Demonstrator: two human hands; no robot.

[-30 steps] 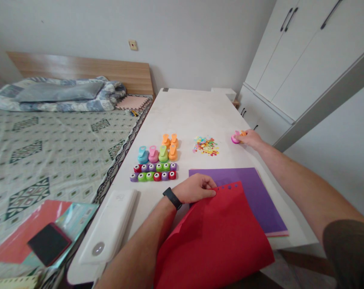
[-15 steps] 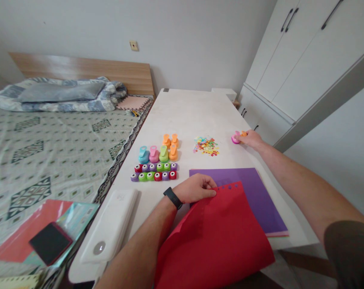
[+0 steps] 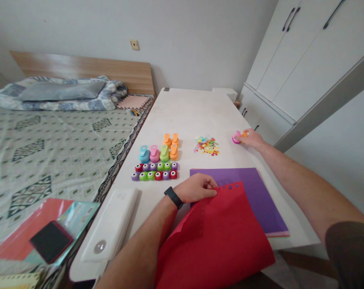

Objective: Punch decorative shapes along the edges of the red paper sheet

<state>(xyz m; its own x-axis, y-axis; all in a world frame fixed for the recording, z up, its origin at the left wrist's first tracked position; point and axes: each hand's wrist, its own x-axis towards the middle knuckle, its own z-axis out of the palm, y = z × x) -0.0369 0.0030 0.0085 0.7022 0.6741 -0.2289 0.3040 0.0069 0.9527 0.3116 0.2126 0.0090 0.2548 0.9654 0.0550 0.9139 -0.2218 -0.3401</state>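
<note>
My left hand [image 3: 196, 188], with a black band on the wrist, pinches the top edge of a red sheet of paper [image 3: 218, 237]. Several small holes run along that edge, and the sheet slopes down toward me over the table's front. At the table's right side my right hand [image 3: 253, 139] is closed round an orange craft punch [image 3: 245, 133], partly hidden by the fingers. Just left of it stands a pink craft punch [image 3: 236, 137]. Under the red sheet lies a stack of coloured paper with a purple sheet [image 3: 238, 176] on top. Paper cutouts [image 3: 207, 145] lie in a colourful heap beyond the stack.
Larger craft punches [image 3: 154, 153] and rows of small punches [image 3: 154, 175] stand on the left of the white table [image 3: 190, 110]. A long white device [image 3: 111, 224] lies nearer me. A bed with a dark phone [image 3: 51, 242] borders the left; cabinets [image 3: 290, 56] rise at right.
Both hands, the red paper and the punches stay practically where they were. The whole view has shifted very slightly.
</note>
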